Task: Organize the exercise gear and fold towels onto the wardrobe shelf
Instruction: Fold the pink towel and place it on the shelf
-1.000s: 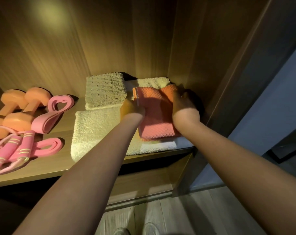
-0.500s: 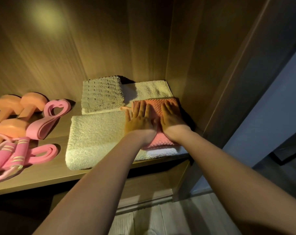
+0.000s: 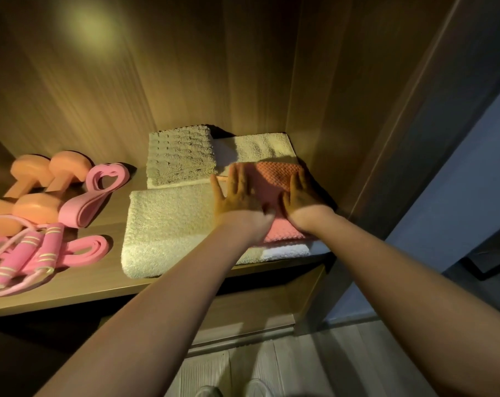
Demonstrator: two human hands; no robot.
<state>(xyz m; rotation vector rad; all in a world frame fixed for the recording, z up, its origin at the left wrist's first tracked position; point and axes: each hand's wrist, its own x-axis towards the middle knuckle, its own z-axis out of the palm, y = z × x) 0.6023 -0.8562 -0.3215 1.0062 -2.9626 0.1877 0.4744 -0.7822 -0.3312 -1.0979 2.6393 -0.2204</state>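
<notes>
The person's left hand (image 3: 237,196) and right hand (image 3: 303,202) are bare, with slim fingers and faint knuckle lines on their backs under the dim, warm light. The left forearm (image 3: 157,310) and right forearm (image 3: 400,282) are bare too, from the wrist to the lower edge of the view, smooth and widening toward the elbow. At the very bottom two pale, rounded shoes (image 3: 256,387) show side by side. Only their toe caps are in view, blurred, so their make and fastening cannot be told.
</notes>
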